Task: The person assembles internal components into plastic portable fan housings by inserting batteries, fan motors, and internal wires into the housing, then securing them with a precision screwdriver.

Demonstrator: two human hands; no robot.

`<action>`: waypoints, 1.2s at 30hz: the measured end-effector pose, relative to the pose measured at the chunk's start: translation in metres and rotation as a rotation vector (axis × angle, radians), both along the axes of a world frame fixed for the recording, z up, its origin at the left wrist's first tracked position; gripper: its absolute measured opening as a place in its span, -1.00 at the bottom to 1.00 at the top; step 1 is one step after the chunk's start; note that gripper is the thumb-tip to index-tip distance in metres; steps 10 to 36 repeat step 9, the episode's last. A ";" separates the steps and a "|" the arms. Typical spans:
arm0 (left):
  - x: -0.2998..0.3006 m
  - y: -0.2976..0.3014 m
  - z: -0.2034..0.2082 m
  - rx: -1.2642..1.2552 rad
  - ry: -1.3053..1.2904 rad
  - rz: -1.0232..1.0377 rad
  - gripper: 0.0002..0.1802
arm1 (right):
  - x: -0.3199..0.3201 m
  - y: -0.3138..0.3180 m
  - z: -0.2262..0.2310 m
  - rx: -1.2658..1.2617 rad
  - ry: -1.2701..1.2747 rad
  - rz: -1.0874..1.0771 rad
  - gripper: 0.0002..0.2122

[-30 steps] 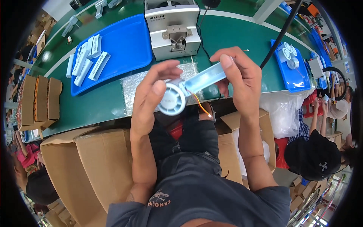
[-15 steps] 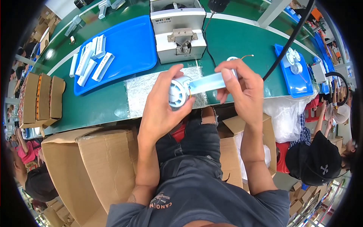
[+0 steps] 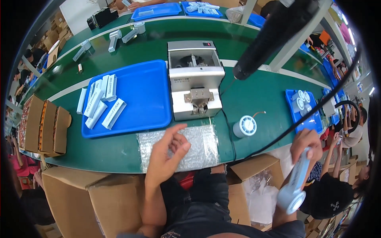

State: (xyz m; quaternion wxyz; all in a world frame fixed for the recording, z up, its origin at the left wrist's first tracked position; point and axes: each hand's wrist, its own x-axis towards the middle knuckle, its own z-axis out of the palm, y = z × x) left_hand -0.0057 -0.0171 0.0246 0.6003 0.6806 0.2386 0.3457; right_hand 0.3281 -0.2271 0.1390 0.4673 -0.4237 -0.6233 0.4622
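Note:
My right hand (image 3: 307,143) is closed round the handle of a pale blue hand-held fan (image 3: 299,174). The fan hangs head down off the table's front edge, at the lower right, blurred a little by motion. Above a silvery clear plastic sheet (image 3: 203,148) hovers my left hand (image 3: 166,156), with nothing in it, its fingers loosely bent and the thumb apart. A round white fan head (image 3: 245,127) with a thin wire stands on the green table to the right of the sheet.
Behind the sheet stands a white machine (image 3: 196,110). Left of it, a blue tray (image 3: 149,91) bears several fan handles (image 3: 114,114). A black power screwdriver (image 3: 274,41) hangs overhead. Another blue tray (image 3: 314,126) holds fan heads at right. Cardboard boxes (image 3: 117,198) flank my legs.
My left hand has let go of the fan. My right hand has carried it right and down, past the table edge. The view has also shifted, showing more of the far table.

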 end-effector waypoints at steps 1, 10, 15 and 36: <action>0.000 0.001 -0.003 0.028 0.108 -0.002 -0.50 | 0.003 0.004 -0.003 0.083 -0.090 -0.376 -0.52; 0.002 0.013 -0.005 0.048 0.177 -0.088 -0.65 | 0.127 0.183 0.001 -0.010 0.112 -1.108 -0.57; 0.002 0.013 -0.005 0.048 0.177 -0.088 -0.65 | 0.127 0.183 0.001 -0.010 0.112 -1.108 -0.57; 0.002 0.013 -0.005 0.048 0.177 -0.088 -0.65 | 0.127 0.183 0.001 -0.010 0.112 -1.108 -0.57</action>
